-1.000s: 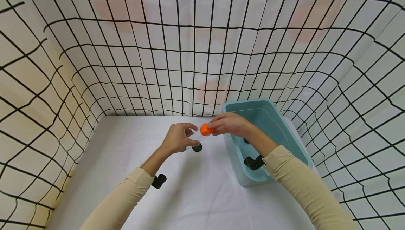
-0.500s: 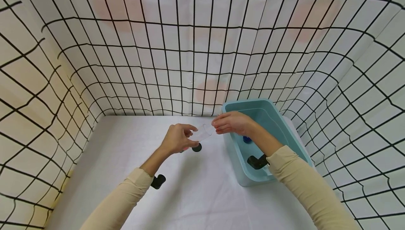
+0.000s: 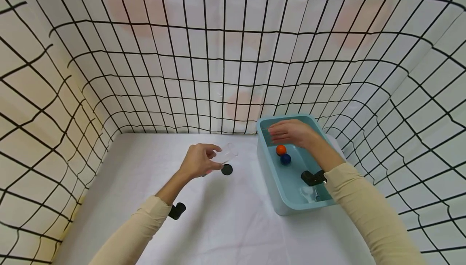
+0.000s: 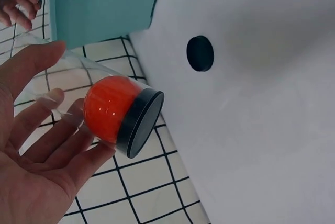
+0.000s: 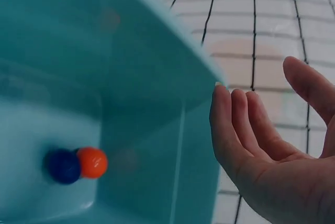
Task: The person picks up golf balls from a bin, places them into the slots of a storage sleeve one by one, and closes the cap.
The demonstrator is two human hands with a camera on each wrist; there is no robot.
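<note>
My left hand (image 3: 200, 160) holds a clear tube (image 3: 228, 151) between thumb and fingers, tilted above the table. In the left wrist view an orange ball (image 4: 107, 110) sits inside it, against the black cap (image 4: 140, 124) at its lower end. The upper end points toward the bin. Over the teal bin (image 3: 271, 180) hovers my right hand (image 3: 293, 132), fingers extended and holding nothing. Another orange ball (image 3: 281, 150) lies on the bin floor, touching a dark blue ball (image 3: 285, 159).
A round black cap (image 3: 227, 169) lies on the white table near my left hand. A black angled piece (image 3: 177, 211) is partly hidden by my left sleeve. The bin also holds a black elbow-shaped piece (image 3: 311, 178) and a clear object (image 3: 308, 193). Black netting (image 3: 224, 83) surrounds the table.
My right hand took an orange ball from the tube's mouth, moved right over the bin and let it go; it now lies beside the blue ball. The left hand shifted slightly left.
</note>
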